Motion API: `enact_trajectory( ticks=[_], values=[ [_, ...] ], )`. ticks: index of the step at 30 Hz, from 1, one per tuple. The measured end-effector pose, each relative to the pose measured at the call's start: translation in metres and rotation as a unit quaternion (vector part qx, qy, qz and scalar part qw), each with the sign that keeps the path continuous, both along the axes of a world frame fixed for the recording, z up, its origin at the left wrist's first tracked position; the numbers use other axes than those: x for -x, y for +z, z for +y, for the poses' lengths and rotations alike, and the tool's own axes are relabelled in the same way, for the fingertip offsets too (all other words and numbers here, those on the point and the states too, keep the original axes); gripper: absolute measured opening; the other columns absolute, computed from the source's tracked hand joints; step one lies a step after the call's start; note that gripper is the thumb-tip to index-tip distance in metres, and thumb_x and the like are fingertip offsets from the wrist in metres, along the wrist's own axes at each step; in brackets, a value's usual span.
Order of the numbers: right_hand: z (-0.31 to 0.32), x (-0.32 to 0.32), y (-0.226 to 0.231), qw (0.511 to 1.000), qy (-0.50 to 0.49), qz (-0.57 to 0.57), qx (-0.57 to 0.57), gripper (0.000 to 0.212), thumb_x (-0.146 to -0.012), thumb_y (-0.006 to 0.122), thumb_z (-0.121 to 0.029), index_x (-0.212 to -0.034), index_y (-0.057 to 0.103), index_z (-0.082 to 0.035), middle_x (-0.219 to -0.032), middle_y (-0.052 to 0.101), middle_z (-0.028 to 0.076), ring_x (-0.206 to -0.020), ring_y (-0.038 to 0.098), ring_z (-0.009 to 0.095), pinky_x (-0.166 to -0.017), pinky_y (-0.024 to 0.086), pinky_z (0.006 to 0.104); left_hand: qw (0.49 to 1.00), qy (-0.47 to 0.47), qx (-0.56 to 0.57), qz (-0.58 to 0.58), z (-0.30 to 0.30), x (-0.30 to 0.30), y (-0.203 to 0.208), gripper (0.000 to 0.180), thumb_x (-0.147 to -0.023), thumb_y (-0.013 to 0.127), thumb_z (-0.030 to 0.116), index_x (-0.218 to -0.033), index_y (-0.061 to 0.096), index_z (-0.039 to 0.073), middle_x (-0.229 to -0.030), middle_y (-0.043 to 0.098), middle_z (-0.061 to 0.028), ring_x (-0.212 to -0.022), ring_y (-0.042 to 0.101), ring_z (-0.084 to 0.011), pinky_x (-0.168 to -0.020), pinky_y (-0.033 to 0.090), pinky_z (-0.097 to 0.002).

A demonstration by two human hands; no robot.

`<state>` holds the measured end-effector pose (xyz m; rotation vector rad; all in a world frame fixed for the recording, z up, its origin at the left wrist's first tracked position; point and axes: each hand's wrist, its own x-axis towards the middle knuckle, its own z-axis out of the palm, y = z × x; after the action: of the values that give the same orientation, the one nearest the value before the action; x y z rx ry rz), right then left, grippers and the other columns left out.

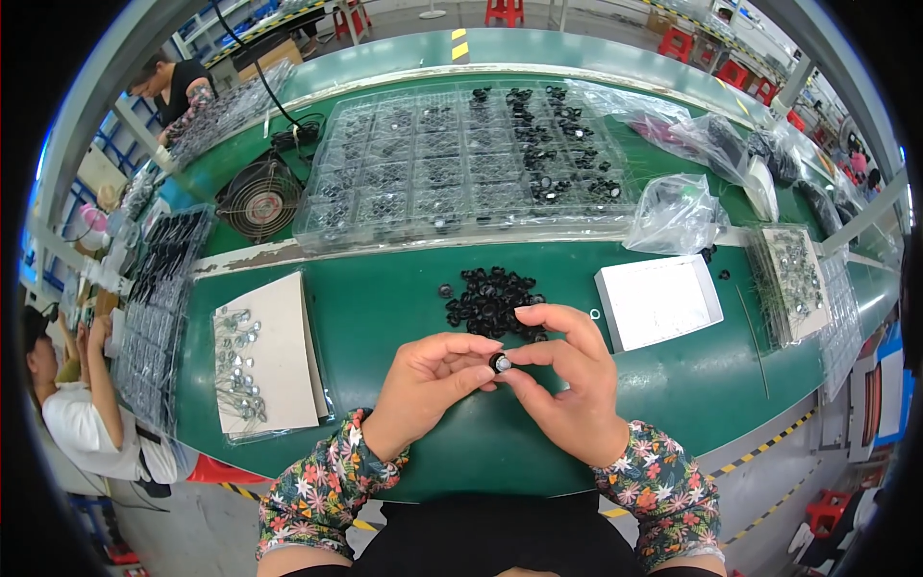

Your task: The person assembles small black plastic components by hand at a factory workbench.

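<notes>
Over the near middle of the green table, my two hands meet at a small round black part with a shiny silvery face. My left hand grips it from the left between thumb and fingers. On its other side, the thumb and forefinger of my right hand close on it, while the other fingers are bent above. Just beyond my fingertips lies a heap of small black ring-like parts. A small white ring rests beside the heap, near my right hand.
Beige card with wired silvery discs lies left; another stack with wired parts lies right. A white box stands right of the heap. Behind are a compartmented clear tray, a fan and plastic bags. People work at left.
</notes>
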<state>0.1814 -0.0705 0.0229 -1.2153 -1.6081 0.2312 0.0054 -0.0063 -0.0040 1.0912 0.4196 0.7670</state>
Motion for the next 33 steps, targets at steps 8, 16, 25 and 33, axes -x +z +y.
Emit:
enact_trajectory(
  ticks=[8, 16, 25, 33],
  values=[
    [-0.0001, 0.0004, -0.001, 1.0, -0.002, -0.008, -0.014, 0.024, -0.066, 0.076, 0.002, -0.087, 0.066, -0.004, -0.114, 0.059, 0.011, -0.103, 0.057, 0.03, -0.084, 0.049, 0.0383, 1.0, 0.002, 0.01, -0.01, -0.0003, -0.0005, -0.0014, 0.023, -0.089, 0.06, -0.003, -0.111, 0.061, -0.002, -0.106, 0.066, -0.0113, -0.093, 0.065, -0.0151, -0.08, 0.056, -0.0287],
    [0.0011, 0.0011, -0.0021, 0.999, -0.003, -0.028, -0.041, 0.026, -0.065, 0.075, 0.004, -0.089, 0.067, -0.004, -0.114, 0.06, 0.01, -0.103, 0.058, 0.031, -0.084, 0.049, 0.0388, 1.0, 0.012, 0.019, 0.001, -0.0014, -0.0001, 0.0003, 0.021, -0.089, 0.06, -0.002, -0.11, 0.063, -0.002, -0.105, 0.067, -0.0114, -0.094, 0.066, -0.0165, -0.08, 0.056, -0.0291],
    [0.0004, 0.0001, -0.001, 0.992, -0.008, -0.088, -0.091, 0.028, -0.065, 0.074, 0.002, -0.092, 0.069, -0.002, -0.115, 0.061, 0.012, -0.102, 0.059, 0.03, -0.085, 0.048, 0.0392, 1.0, 0.007, 0.021, -0.004, -0.0031, -0.0005, 0.0027, 0.021, -0.089, 0.061, -0.002, -0.11, 0.065, -0.002, -0.105, 0.067, -0.012, -0.093, 0.066, -0.0175, -0.079, 0.056, -0.0279],
    [0.0001, 0.0016, 0.0006, 0.989, -0.007, -0.103, -0.104, 0.028, -0.065, 0.074, 0.001, -0.092, 0.068, -0.003, -0.115, 0.061, 0.012, -0.102, 0.059, 0.031, -0.086, 0.048, 0.0394, 0.999, 0.03, 0.021, -0.007, -0.0072, -0.0018, 0.0039, 0.021, -0.089, 0.062, -0.002, -0.109, 0.065, -0.002, -0.104, 0.067, -0.0128, -0.091, 0.067, -0.0177, -0.079, 0.056, -0.028]
  ],
)
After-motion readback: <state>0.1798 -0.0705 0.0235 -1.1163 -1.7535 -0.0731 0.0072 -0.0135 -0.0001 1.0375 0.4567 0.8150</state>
